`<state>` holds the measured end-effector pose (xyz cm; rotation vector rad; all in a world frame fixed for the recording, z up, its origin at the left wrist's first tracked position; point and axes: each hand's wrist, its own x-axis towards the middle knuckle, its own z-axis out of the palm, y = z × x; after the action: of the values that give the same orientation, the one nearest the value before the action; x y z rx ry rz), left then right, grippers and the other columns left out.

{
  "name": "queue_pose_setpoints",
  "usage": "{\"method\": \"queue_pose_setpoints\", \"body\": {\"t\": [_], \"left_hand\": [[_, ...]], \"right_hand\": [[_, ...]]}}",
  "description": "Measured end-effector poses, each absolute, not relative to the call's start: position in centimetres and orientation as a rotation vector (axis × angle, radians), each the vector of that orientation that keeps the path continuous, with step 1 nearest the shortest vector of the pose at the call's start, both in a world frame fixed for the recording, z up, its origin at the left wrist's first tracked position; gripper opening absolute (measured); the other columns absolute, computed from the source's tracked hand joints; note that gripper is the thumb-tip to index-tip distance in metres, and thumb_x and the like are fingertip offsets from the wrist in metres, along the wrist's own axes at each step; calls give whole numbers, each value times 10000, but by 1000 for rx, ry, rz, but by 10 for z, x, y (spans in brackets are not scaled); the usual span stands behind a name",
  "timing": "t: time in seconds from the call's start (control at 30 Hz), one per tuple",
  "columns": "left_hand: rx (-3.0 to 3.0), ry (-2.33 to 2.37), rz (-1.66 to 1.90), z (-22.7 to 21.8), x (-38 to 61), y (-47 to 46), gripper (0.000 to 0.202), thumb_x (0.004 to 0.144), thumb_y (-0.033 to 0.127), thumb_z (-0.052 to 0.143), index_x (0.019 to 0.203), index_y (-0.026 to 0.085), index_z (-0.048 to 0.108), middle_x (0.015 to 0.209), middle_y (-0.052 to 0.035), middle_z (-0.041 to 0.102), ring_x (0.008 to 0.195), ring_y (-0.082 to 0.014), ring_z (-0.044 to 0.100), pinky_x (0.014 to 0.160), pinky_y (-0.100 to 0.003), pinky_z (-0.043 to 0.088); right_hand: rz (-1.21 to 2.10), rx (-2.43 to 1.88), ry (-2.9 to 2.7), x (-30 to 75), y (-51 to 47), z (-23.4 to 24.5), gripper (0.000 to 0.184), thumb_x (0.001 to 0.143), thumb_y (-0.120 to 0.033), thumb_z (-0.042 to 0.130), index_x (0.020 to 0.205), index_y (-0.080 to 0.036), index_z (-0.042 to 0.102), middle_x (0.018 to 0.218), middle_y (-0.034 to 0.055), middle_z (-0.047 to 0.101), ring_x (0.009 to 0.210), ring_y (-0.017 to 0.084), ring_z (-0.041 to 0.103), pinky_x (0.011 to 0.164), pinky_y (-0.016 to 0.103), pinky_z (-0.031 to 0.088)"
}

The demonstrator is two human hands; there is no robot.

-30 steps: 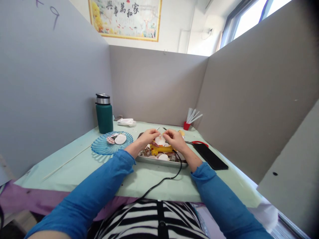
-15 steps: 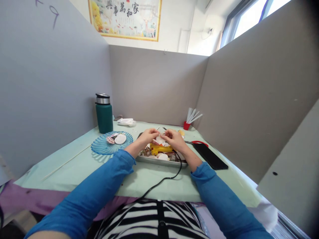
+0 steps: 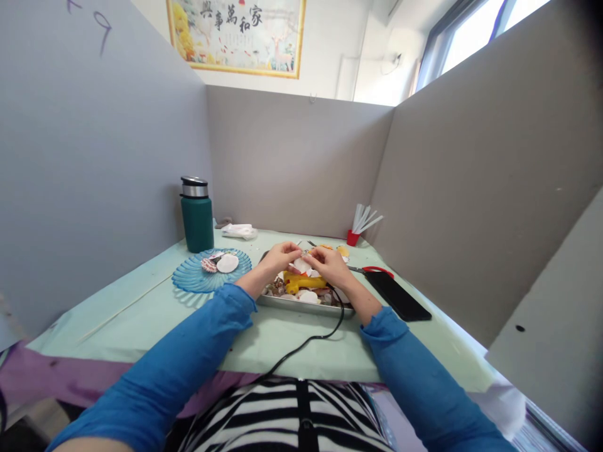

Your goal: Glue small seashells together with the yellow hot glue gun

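Observation:
My left hand [image 3: 281,257] and my right hand [image 3: 326,262] meet over the metal tray [image 3: 301,306], fingertips pinched close together. Something small sits between them, too small to make out. Just below the fingertips shows a white, shell-like piece [image 3: 302,265]; whether it is held or lies in the tray I cannot tell. A yellow glue gun [image 3: 305,282] rests on the shells in the tray, under my hands. Its black cord [image 3: 308,339] runs over the tray's front rim toward me. White and brown shells [image 3: 308,297] fill the tray around it.
A blue scalloped plate [image 3: 186,276] with several shells stands left, below a green bottle [image 3: 198,220]. To the right lie a black phone [image 3: 398,296] and red-handled scissors [image 3: 379,271]. Glue sticks [image 3: 362,218] stand in a red cup [image 3: 353,238]. Grey partitions [image 3: 296,157] enclose the table.
My right hand's fingers have shifted very slightly at the pinch. Everything else stays in place.

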<state>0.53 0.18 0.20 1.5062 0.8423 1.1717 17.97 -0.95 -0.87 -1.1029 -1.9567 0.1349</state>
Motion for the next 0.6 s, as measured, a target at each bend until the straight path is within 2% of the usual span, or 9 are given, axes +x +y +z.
{"method": "queue_pose_setpoints", "body": {"t": [0.3,0.6], "left_hand": [[1605,941,1095,1,7,2,137,748,216,685,812,116,616,717,-16,554,650,-121,569,530,-245,547],[1578,908,1092,2,5,2,120,757,207,678,761,97,629,643,9,520,597,-95,534,544,-253,551]], "right_hand": [[122,-1138,-1966,180,-8,-9,256,833,-389,575,709,-169,612,628,-3,584,589,121,489,561,232,341],[185,-1052,-1981,180,-12,-8,250,850,-375,555,738,-162,624,630,-4,575,590,120,477,565,233,341]]}}
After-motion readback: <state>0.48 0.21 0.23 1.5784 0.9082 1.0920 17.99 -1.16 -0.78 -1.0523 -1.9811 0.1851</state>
